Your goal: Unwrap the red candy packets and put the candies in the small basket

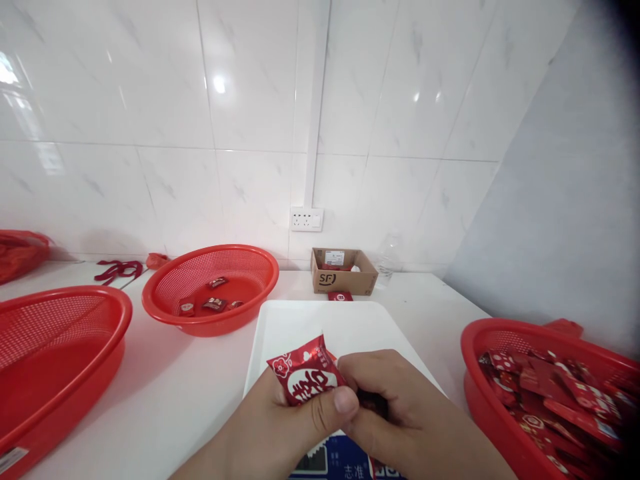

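A: What do the hands hold?
B: The left hand pinches a red packet, thumb on its face; the right hand clamps its right edge.
A: And beneath that grip?
B: A white tray.

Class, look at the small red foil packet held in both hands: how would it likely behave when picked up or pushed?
The red foil packet is probably light, since the left hand and right hand pinch it easily. Its crinkled corners suggest it is floppy, not stiff. The glossy wrapper may be slippery, and being flat, it seems unlikely to roll.
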Action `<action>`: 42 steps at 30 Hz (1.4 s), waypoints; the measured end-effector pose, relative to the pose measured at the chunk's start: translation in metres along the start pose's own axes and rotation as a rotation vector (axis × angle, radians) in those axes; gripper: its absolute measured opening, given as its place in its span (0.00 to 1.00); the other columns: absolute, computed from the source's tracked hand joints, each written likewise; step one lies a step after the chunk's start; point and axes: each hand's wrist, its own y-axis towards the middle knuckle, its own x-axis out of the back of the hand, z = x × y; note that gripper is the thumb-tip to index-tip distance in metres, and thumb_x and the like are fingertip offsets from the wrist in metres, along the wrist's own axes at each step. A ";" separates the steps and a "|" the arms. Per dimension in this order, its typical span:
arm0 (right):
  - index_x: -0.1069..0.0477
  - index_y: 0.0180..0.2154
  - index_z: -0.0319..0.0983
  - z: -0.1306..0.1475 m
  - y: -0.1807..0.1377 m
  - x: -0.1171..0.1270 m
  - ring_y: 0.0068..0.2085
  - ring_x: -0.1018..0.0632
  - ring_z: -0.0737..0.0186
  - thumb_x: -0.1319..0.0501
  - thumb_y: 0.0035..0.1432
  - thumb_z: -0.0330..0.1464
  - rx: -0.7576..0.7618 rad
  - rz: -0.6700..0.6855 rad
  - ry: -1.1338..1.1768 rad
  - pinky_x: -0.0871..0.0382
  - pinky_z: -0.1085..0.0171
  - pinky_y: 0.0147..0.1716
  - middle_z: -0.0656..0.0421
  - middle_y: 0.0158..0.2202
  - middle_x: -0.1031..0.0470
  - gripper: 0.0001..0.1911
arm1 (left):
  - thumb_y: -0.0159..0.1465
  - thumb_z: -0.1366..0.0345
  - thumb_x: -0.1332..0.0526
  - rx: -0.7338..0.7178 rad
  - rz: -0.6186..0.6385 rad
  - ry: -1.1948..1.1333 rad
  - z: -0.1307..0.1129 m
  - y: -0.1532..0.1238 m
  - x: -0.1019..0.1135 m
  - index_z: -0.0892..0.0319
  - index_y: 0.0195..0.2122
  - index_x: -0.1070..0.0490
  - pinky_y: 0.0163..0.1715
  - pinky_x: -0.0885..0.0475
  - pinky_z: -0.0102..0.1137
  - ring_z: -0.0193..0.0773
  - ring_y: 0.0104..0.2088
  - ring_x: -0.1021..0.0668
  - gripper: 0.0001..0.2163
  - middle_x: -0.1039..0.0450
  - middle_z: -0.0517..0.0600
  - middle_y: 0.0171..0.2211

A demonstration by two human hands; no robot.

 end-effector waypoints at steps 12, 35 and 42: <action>0.39 0.24 0.39 -0.003 0.002 0.003 0.22 0.34 0.68 0.45 0.62 0.39 -0.079 -0.128 0.071 0.43 0.70 0.19 0.63 0.21 0.37 0.16 | 0.62 0.45 0.41 -0.107 -0.297 0.078 -0.001 0.001 0.003 0.60 0.44 0.22 0.37 0.27 0.35 0.46 0.38 0.22 0.22 0.20 0.54 0.38; 0.30 0.33 0.37 -0.005 0.004 -0.004 0.25 0.35 0.69 0.35 0.57 0.47 -0.011 0.030 0.514 0.41 0.70 0.23 0.63 0.26 0.36 0.19 | 0.66 0.50 0.44 -0.080 -0.086 0.335 -0.006 -0.003 0.007 0.58 0.39 0.21 0.36 0.31 0.28 0.38 0.34 0.25 0.18 0.23 0.48 0.31; 0.32 0.28 0.37 -0.004 0.002 -0.007 0.23 0.31 0.69 0.35 0.60 0.40 -0.048 -0.028 0.415 0.37 0.72 0.21 0.64 0.23 0.35 0.15 | 0.66 0.50 0.43 -0.099 -0.087 0.314 -0.004 -0.003 0.008 0.59 0.33 0.24 0.36 0.31 0.29 0.38 0.33 0.26 0.17 0.25 0.48 0.30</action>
